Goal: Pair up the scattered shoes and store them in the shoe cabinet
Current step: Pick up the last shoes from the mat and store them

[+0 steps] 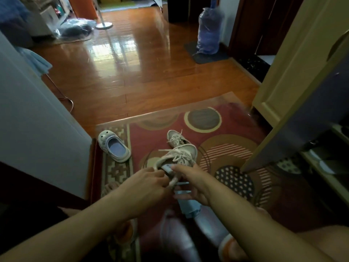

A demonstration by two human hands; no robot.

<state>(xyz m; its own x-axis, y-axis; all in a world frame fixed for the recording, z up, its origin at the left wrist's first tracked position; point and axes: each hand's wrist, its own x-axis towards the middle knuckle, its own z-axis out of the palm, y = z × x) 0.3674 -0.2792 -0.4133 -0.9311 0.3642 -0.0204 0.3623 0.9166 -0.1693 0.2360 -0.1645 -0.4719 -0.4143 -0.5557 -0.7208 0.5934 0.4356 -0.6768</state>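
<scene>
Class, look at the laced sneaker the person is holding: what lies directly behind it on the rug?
Behind the held sneaker a matching second sneaker lies on the patterned rug. Only its front and laces show; the held one covers its rear. Both hands grip the nearer sneaker.

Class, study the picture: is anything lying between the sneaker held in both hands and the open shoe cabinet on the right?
Nothing visible does. Both the left hand and right hand grip the sneaker. Only bare rug lies between it and the shoe cabinet, whose door is swung open.
</scene>
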